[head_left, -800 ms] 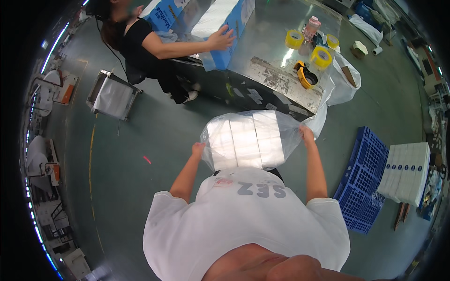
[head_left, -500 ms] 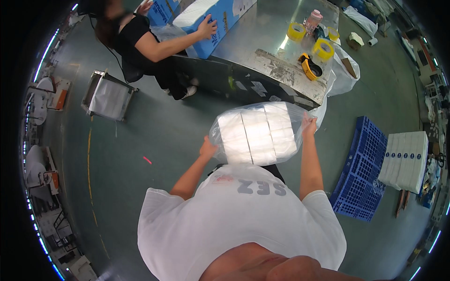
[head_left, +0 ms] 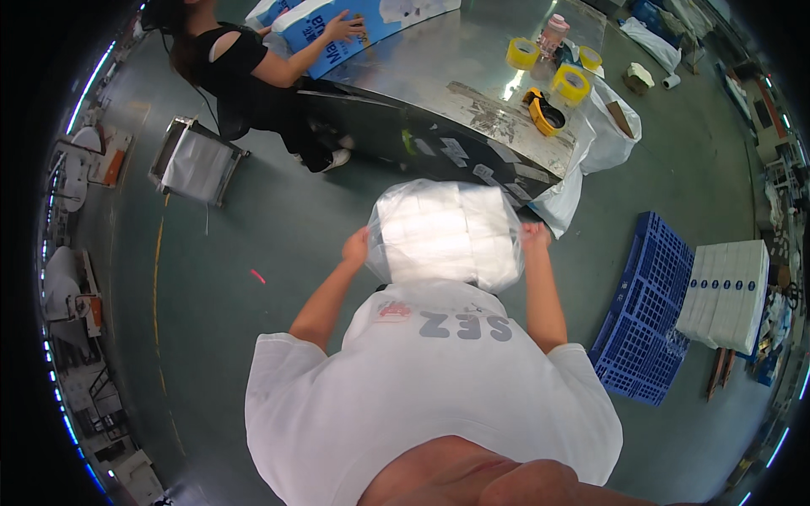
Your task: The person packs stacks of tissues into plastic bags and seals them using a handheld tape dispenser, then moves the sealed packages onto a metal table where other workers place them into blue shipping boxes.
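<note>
The left hand [head_left: 356,247] and right hand [head_left: 535,236] each clamp a side of the clear bag of white packs [head_left: 445,234], held in the air short of the metal surface [head_left: 472,76]. The slick film could slip, dropping it on the floor.

Light was bright and even from overhead, and it flared white off the steel bench [head_left: 472,67] and the clear plastic bundle [head_left: 443,236]. Shadows stayed soft on the floor [head_left: 278,244]. Fisheye bending curved everything toward the black rim, where detail smeared and blurred.
</note>
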Demonstrator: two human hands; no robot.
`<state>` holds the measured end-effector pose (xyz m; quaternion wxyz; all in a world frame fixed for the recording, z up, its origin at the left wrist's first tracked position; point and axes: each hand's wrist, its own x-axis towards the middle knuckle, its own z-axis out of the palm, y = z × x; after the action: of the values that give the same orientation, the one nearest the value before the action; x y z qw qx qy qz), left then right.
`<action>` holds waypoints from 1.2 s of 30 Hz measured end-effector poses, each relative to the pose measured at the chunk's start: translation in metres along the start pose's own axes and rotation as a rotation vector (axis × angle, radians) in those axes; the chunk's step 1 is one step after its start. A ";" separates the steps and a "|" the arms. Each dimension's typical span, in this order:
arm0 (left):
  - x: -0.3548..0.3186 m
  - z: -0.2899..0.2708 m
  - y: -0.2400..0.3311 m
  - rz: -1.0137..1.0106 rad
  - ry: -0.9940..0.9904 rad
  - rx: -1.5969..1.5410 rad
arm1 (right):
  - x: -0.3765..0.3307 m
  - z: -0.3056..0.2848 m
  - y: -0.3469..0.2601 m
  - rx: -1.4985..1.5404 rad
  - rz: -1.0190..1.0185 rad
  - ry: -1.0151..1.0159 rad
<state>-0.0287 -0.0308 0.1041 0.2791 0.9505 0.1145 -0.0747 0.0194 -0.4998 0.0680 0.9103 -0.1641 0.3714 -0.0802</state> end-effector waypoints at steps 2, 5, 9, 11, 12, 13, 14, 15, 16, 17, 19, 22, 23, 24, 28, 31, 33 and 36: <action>-0.014 0.001 -0.020 0.020 0.031 0.017 | -0.058 0.000 -0.004 -0.105 -0.005 0.133; -0.018 -0.010 -0.009 0.005 -0.101 0.037 | -0.109 0.004 -0.024 -0.175 -0.078 0.142; -0.004 -0.010 0.009 0.145 -0.050 0.006 | -0.122 -0.007 -0.048 -0.195 -0.161 0.171; 0.008 -0.012 0.015 0.164 0.008 -0.029 | -0.101 -0.015 -0.069 -0.179 -0.222 0.190; 0.014 -0.017 0.015 0.106 -0.017 -0.009 | -0.088 -0.023 -0.079 -0.177 -0.247 0.198; 0.028 -0.024 0.020 0.058 -0.052 0.012 | -0.069 -0.035 -0.093 -0.138 -0.239 0.176; 0.043 -0.031 0.023 0.010 -0.087 0.033 | -0.045 -0.045 -0.106 -0.098 -0.231 0.154; 0.056 -0.038 0.021 -0.038 -0.112 0.049 | -0.027 -0.047 -0.112 -0.063 -0.213 0.128; 0.064 -0.045 0.014 -0.096 -0.136 0.068 | -0.023 -0.035 -0.113 -0.076 -0.183 0.181; 0.069 -0.049 0.007 -0.155 -0.159 0.086 | -0.019 -0.021 -0.117 -0.090 -0.152 0.233; 0.082 -0.065 0.025 -0.066 -0.142 0.194 | -0.011 -0.022 -0.132 -0.187 -0.242 0.218; 0.079 -0.080 0.056 0.183 0.288 0.087 | -0.004 -0.041 -0.152 -0.661 -0.704 0.210; 0.071 -0.080 0.061 0.271 0.505 0.012 | -0.039 -0.006 -0.147 -0.948 -0.946 0.328; 0.062 -0.079 0.070 0.419 0.382 0.091 | -0.075 0.025 -0.140 -1.227 -1.202 0.461; 0.015 -0.023 0.087 0.975 -0.143 0.260 | -0.107 0.014 -0.080 -2.086 -1.369 -0.814; 0.023 0.015 0.077 0.918 0.092 0.448 | -0.096 0.016 -0.036 -2.434 -1.076 -0.753; 0.044 0.023 0.069 0.678 -0.039 0.576 | -0.074 0.012 -0.026 -2.790 -0.823 -0.407; 0.085 0.014 0.075 0.368 -0.504 0.618 | -0.021 0.011 -0.048 -2.606 -0.203 -0.569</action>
<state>0.0711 -0.0847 0.1133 0.0095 0.9460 -0.1560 -0.2840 0.0107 -0.5364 0.1060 0.1259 -0.9448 -0.0388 0.3001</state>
